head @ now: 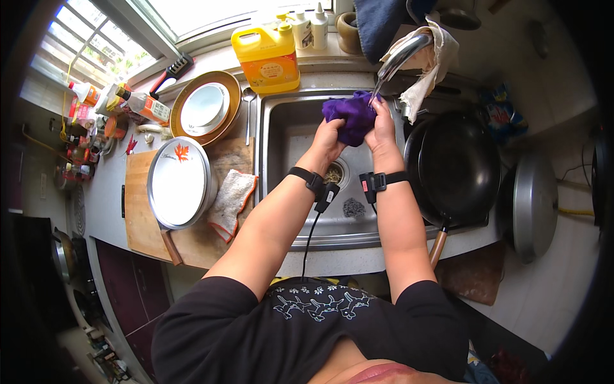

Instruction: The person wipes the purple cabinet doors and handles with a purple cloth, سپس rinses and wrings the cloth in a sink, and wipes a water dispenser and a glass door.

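A bunched purple cloth (352,117) is held between both hands over the stainless steel sink (292,139). My left hand (330,137) grips its lower left side, with the thumb on top. On the right side, my right hand (381,126) holds the cloth, its fingers partly hidden by the folds. Water runs from the chrome faucet (405,55) onto the cloth's right edge. Below the hands, a drain strainer (333,175) holds some scraps. A steel wool scourer (354,207) lies on the sink floor.
A black wok (460,168) with a wooden handle is right of the sink, near a metal lid (535,209). Left are a cutting board (139,192), a white plate (177,185), a rag (235,199) and a brown-rimmed dish (232,96). A yellow jug (266,53) stands behind.
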